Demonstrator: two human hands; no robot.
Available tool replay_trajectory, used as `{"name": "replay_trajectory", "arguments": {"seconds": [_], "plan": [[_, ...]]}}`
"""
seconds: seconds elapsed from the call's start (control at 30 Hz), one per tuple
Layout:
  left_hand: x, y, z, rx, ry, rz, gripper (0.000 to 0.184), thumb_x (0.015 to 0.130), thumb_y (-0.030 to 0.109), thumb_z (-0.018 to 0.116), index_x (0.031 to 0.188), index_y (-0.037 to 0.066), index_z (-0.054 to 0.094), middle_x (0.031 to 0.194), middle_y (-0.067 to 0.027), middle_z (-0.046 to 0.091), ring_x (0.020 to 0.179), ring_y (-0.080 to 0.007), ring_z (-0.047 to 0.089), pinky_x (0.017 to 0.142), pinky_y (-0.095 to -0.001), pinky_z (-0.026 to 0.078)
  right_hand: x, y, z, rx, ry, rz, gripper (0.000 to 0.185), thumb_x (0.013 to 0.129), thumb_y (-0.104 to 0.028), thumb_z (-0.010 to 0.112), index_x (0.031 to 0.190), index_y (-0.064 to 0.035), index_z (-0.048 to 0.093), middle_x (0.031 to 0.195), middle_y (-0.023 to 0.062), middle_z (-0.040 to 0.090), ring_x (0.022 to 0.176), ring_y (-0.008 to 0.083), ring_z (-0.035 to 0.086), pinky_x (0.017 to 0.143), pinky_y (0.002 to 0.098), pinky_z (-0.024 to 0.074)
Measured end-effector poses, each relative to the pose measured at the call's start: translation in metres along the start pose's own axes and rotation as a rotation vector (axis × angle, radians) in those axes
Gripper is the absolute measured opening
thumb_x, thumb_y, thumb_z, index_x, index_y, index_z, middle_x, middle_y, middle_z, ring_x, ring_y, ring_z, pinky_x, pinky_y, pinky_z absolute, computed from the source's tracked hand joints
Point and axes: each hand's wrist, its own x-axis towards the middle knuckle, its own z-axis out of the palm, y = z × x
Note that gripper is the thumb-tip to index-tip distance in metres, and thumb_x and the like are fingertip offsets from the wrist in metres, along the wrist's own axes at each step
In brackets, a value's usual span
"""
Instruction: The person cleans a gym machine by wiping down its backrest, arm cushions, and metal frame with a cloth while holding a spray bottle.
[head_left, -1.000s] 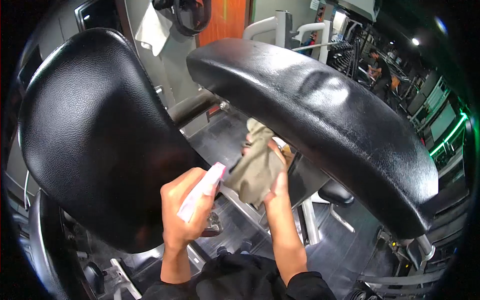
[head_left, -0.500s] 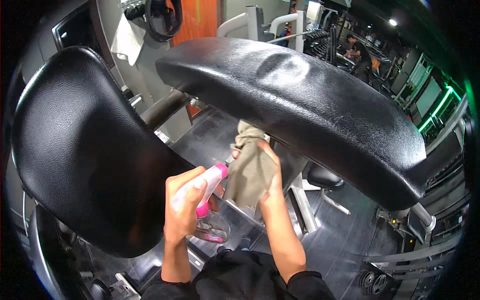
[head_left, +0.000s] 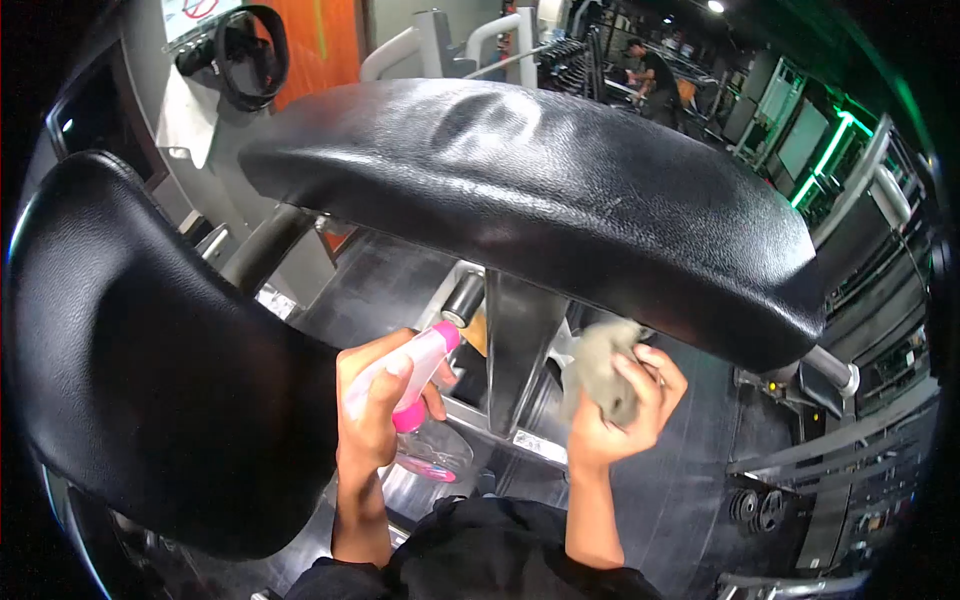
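My left hand [head_left: 372,400] is closed round the neck of a spray bottle [head_left: 432,445], which has a pink and white trigger head and a clear body. My right hand [head_left: 632,400] grips a crumpled grey-beige cloth [head_left: 598,365], slightly blurred, just below the front edge of a long black padded cushion [head_left: 530,180]. Whether the cloth touches the cushion I cannot tell. A shiny patch shows on the top of the cushion. To the left, close to my left hand, stands a large black padded backrest [head_left: 170,360].
A metal post [head_left: 520,350] runs down beneath the cushion to the frame. A white cloth [head_left: 188,115] and a black belt [head_left: 250,60] hang on the wall at upper left. Far back, a person [head_left: 655,80] stands near dumbbell racks. Weight plates [head_left: 757,508] sit at lower right.
My right hand has moved right with the cloth, which is now bunched up rather than hanging long. My left hand keeps its hold on the spray bottle. The view has shifted somewhat.
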Motion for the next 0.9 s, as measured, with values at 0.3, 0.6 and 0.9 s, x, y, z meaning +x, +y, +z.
{"name": "replay_trajectory", "arguments": {"seconds": [0.3,0.6,0.9], "plan": [[0.008,-0.009,0.002,-0.087,-0.084,0.023,0.069,0.091,0.054,0.047,0.084,-0.012,0.063,0.075,-0.0176,0.066,0.049,-0.0197,0.062,0.045,-0.0274,0.046,-0.007,-0.007,0.073,0.023,-0.182,-0.109,0.047,0.053,-0.001,0.071,0.098,-0.0134,0.080,0.099,0.0057,0.065,0.091,0.0241,0.064,0.081,0.0364,0.0522],[0.020,-0.016,0.012,-0.110,-0.197,0.030,0.068,0.091,0.053,0.045,0.082,-0.012,0.064,0.075,-0.0176,0.066,0.049,-0.0205,0.063,0.046,-0.0279,0.046,0.019,0.025,-0.026,-0.422,-0.022,-0.176,0.046,0.051,0.002,0.070,0.093,-0.0148,0.077,0.100,0.0040,0.064,0.091,0.0219,0.063,0.076,0.0358,0.0541],[0.027,-0.023,0.050,-0.178,-0.347,0.017,0.069,0.091,0.054,0.045,0.081,-0.011,0.065,0.073,-0.0161,0.067,0.049,-0.0204,0.064,0.044,-0.0281,0.046,0.028,0.025,-0.018,-0.321,-0.132,-0.312,0.041,0.051,0.000,0.074,0.089,-0.0160,0.079,0.094,0.0023,0.065,0.081,0.0221,0.065,0.071,0.0362,0.0529]]}}
